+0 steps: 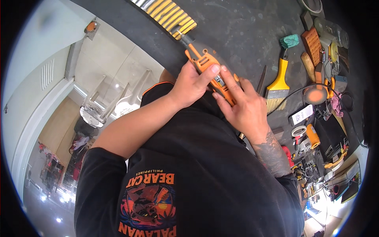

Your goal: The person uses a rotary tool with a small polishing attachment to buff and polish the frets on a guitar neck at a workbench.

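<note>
My left hand (190,83) is closed round the orange and black body of a handheld power tool (202,59), which looks like a rotary tool. Its thumb lies along the top of the casing. From the other side, my right hand (248,106) grips the rear part of the same tool, fingers resting on the casing. The tool slants up and to the left, its dark nose close to a yellow-and-grey striped piece (169,17) on the dark table. Whether the nose touches that piece I cannot tell. The fingers' undersides are hidden.
On the dark tabletop (233,27), right of my hands, lie a yellow paintbrush (280,79), a green lump (289,41) and an orange perforated block (312,45). A phone (301,115), a tape roll (299,131) and a black cable (294,93) are nearby. White chairs (125,106) stand to the left.
</note>
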`<state>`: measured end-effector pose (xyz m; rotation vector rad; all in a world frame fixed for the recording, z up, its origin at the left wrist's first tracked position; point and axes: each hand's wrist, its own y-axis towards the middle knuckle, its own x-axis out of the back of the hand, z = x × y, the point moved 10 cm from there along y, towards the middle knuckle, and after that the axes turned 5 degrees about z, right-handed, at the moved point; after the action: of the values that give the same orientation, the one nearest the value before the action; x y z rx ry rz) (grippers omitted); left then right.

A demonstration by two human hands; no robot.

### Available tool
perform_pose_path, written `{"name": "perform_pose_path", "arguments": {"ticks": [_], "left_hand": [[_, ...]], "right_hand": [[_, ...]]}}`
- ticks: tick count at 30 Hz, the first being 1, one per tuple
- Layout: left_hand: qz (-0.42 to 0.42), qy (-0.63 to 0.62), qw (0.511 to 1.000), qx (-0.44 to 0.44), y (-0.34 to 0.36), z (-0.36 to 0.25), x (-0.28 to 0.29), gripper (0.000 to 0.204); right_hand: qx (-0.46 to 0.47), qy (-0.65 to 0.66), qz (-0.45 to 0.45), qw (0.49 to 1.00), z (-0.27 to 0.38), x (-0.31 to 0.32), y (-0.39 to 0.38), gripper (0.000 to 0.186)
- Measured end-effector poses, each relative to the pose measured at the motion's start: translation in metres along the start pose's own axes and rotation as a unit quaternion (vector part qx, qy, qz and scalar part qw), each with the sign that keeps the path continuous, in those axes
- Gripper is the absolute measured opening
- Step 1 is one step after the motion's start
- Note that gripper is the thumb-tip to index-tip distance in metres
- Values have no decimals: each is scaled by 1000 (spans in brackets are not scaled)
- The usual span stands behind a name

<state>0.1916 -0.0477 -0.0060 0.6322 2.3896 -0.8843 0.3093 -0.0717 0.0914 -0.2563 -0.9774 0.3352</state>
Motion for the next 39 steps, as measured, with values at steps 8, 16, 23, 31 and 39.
{"name": "perform_pose_path", "arguments": {"ticks": [8, 16, 23, 31, 39], "left_hand": [[14, -40, 998, 40, -16, 23, 16, 38], [-1, -93, 995, 29, -18, 24, 16, 32], [-2, -110, 994, 18, -15, 20, 14, 27], [-1, -108, 994, 14, -11, 15, 8, 27], [-2, -96, 995, 10, -5, 12, 4, 28]], "right_hand": [[12, -31, 34, 999, 17, -10, -2, 76], [6, -39, 35, 999, 20, -13, -5, 78], [13, -42, 18, 999, 21, -10, -4, 75], [-21, -37, 51, 998, 15, -10, -3, 79], [-3, -19, 11, 1000, 11, -2, -1, 75]]}}
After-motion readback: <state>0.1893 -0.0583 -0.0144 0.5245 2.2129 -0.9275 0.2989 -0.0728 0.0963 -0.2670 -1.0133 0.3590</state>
